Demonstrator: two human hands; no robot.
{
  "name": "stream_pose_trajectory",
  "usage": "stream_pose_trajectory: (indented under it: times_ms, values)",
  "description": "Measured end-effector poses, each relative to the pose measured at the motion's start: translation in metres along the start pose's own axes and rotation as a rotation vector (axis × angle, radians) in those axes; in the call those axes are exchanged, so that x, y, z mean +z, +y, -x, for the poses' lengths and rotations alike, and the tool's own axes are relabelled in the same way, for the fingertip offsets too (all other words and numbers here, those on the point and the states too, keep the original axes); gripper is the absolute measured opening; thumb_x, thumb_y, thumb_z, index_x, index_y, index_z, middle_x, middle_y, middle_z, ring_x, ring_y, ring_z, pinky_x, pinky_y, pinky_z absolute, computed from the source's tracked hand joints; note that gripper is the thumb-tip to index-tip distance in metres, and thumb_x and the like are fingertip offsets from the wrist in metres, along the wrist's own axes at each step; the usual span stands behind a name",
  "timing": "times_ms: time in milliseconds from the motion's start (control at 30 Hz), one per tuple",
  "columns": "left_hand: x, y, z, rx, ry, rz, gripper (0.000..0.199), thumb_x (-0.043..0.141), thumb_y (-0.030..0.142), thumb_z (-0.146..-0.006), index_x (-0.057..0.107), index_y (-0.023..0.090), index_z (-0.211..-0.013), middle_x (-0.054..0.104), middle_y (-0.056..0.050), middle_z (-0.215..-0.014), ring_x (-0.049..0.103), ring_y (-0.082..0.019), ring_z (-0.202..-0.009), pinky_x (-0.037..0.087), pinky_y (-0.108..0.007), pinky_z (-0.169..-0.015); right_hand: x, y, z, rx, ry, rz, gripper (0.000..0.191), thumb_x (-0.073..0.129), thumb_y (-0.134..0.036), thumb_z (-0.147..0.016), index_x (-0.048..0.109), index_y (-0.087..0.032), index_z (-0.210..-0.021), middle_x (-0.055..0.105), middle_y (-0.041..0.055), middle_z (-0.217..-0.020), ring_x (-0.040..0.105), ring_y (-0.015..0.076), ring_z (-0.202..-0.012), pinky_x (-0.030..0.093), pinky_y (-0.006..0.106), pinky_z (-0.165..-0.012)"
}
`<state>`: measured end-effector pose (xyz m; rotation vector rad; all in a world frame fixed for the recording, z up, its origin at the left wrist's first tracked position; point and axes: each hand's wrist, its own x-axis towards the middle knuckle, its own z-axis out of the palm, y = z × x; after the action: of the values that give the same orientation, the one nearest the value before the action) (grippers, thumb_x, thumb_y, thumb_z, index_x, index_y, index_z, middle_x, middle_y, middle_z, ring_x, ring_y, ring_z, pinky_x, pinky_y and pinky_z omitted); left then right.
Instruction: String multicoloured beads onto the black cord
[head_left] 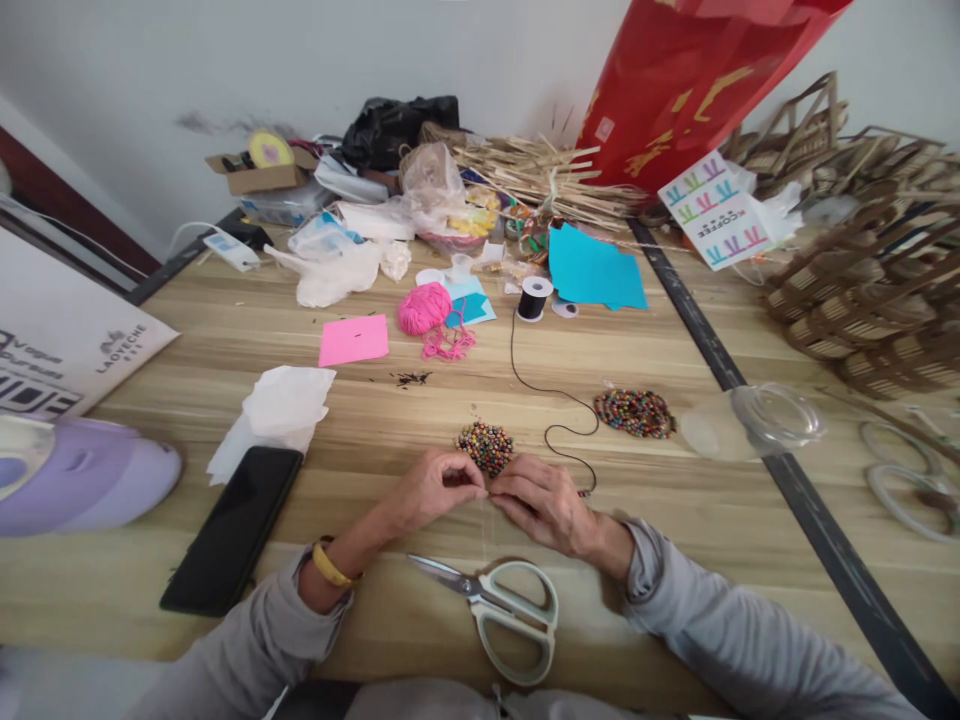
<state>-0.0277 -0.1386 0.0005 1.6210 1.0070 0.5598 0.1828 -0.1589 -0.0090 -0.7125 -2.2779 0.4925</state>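
Observation:
My left hand (441,488) is closed, thumb and forefinger pinched on a thin clear thread (484,530) that hangs below the fingertips. Touching it at the fingertips, my right hand (546,503) is also closed in a pinch. A black cord (551,430) winds down from its spool (534,300) to the right hand, with a few small beads (584,492) where it passes under the hand; its end is hidden in the fingers. Just beyond the hands lies a heap of multicoloured beads (486,446). Scissors (487,605) with white handles lie nearer to me, blades slightly apart.
A beaded strand (636,413) lies coiled to the right. At left are a black phone (232,530) and white tissue (281,410). Farther back are pink yarn (424,308), blue sheets (596,268) and a red bag (690,90). Woven baskets (862,310) crowd the right side.

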Motion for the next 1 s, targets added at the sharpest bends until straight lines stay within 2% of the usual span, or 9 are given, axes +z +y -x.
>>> stream_pose_trajectory:
  times_ms: [400, 600, 767, 1000]
  values:
    - [-0.002, 0.002, -0.001, 0.015, 0.029, -0.089, 0.007, 0.064, 0.018, -0.074, 0.068, 0.013, -0.071, 0.067, -0.002, -0.07, 0.058, -0.013, -0.066, 0.045, -0.022, -0.064, 0.001, 0.0, 0.0, 0.05, 0.004, 0.055, 0.011, 0.047, -0.019, -0.095, 0.058, -0.018, -0.092, 0.064, 0.0075, -0.085, 0.058, 0.0184, -0.079, 0.048, 0.029, -0.066]
    - [-0.008, 0.005, -0.005, 0.045, 0.155, -0.114, 0.01, 0.063, 0.021, -0.076, 0.067, 0.013, -0.071, 0.067, -0.002, -0.067, 0.056, -0.013, -0.063, 0.043, -0.022, -0.061, 0.0, 0.0, 0.0, 0.1, 0.026, 0.021, 0.01, 0.044, -0.018, -0.094, 0.053, -0.019, -0.09, 0.061, 0.007, -0.081, 0.056, 0.0185, -0.074, 0.046, 0.029, -0.063]
    - [-0.012, 0.006, -0.007, 0.14, 0.219, -0.272, 0.009, 0.061, 0.017, -0.078, 0.067, 0.016, -0.071, 0.068, -0.002, -0.071, 0.058, -0.014, -0.067, 0.045, -0.025, -0.067, -0.001, 0.001, 0.0, 0.141, 0.042, 0.003, 0.013, 0.043, -0.019, -0.095, 0.054, -0.019, -0.088, 0.06, 0.0061, -0.081, 0.055, 0.0174, -0.072, 0.046, 0.028, -0.062]
    - [-0.01, -0.002, -0.006, 0.262, 0.199, -0.453, 0.012, 0.056, 0.012, -0.082, 0.067, 0.016, -0.077, 0.068, -0.005, -0.078, 0.061, -0.017, -0.076, 0.047, -0.028, -0.075, 0.001, 0.003, 0.001, 0.136, 0.086, 0.018, 0.014, 0.048, -0.018, -0.094, 0.059, -0.017, -0.101, 0.065, 0.0097, -0.092, 0.061, 0.0192, -0.083, 0.052, 0.032, -0.071]
